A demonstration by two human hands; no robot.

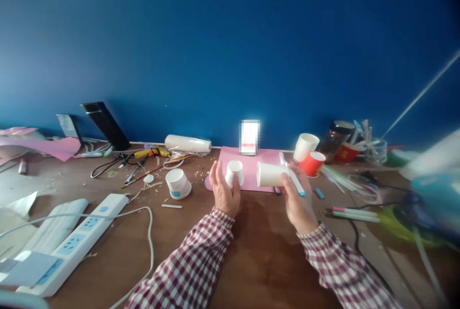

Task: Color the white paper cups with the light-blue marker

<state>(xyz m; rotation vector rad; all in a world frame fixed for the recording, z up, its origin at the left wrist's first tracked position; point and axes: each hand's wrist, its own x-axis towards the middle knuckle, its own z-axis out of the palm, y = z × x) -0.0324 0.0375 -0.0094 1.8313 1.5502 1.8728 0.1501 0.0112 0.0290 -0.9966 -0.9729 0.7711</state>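
Observation:
My left hand (224, 191) has its fingers spread beside a small white paper cup (235, 171), which stands upside down. The thumb overlaps the cup's lower front; whether it touches is unclear. My right hand (300, 206) is closed around a larger white paper cup (270, 175), lying sideways with its mouth toward the left. A white stick with a light-blue end (297, 183) shows at the same hand, apparently held along with the cup. Behind both cups lies a pink sheet (251, 156).
At the left are an upturned paper tub (178, 184), a power strip (77, 244) and its loose cable (151, 237). A red cup (312, 164) and another white cup (305, 146) stand at the right, near several pens (355, 214). A blue partition (230, 50) rises behind.

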